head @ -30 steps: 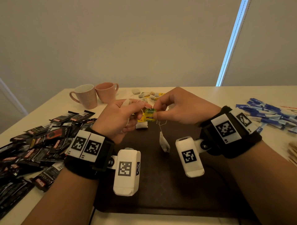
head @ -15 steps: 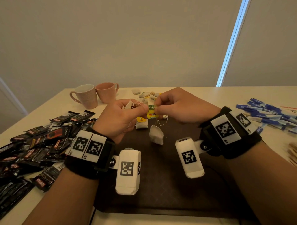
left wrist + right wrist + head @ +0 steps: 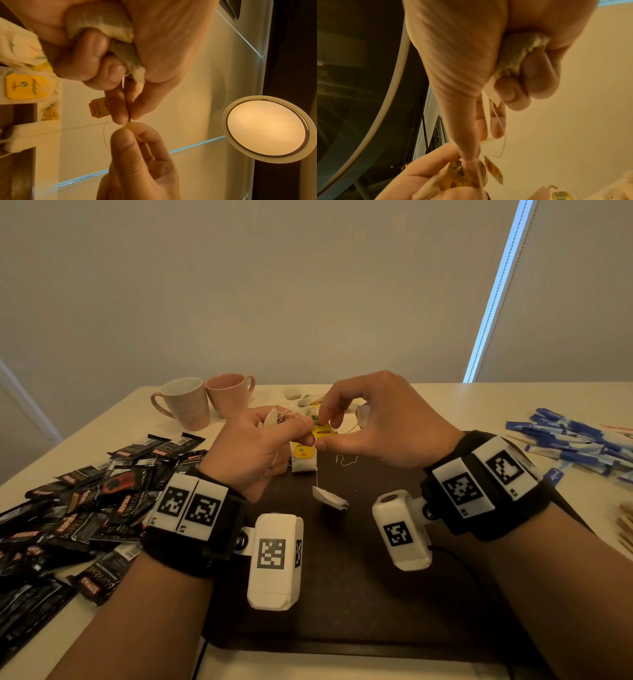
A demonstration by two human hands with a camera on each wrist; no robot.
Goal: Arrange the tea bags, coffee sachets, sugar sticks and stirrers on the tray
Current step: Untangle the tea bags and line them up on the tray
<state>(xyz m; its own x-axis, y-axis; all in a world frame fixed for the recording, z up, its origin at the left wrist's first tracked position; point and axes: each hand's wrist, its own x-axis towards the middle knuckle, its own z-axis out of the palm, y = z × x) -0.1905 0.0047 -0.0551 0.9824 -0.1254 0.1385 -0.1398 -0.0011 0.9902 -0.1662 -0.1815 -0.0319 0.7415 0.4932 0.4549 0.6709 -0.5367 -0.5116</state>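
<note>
Head view first, from near to far. Both wrists wear black bands with white boxes on them, and both hands are up over the dark tray [image 3: 342, 594].

The left hand [image 3: 255, 445] is closed around a tea bag [image 3: 102, 25] squashed in its palm, and its finger and thumb pinch some thin strings. The right hand [image 3: 380, 422] also has a tea bag [image 3: 515, 56] tucked under its curled fingers, and its thumb and first finger pinch a little yellow tag [image 3: 322, 431]. The two hands meet at the tag.

A small white tea bag [image 3: 329, 498] hangs from a string below the tag. Half a second ago this bag was higher up and close under the hands. Now it has dropped lower and its bottom looks like it is touching the tray, or almost. So the string seems to be coming loose from the tangle. That is good, because the bags must be pulled apart before they can be laid out neatly.

A bit farther back, one tea bag with a yellow label [image 3: 303, 457] already lies flat on the far edge of the tray. A loose curl of string [image 3: 346, 460] lies beside it.

On the table to the left is a big pile of black coffee sachets [image 3: 85, 508]. To the right are blue sugar sticks [image 3: 579, 440], and wooden stirrers [image 3: 625, 525] peek in at the edge. None of these are on the tray yet.

Farthest away stand two pink mugs [image 3: 205, 400] and some more tea bags [image 3: 301, 398].
</note>
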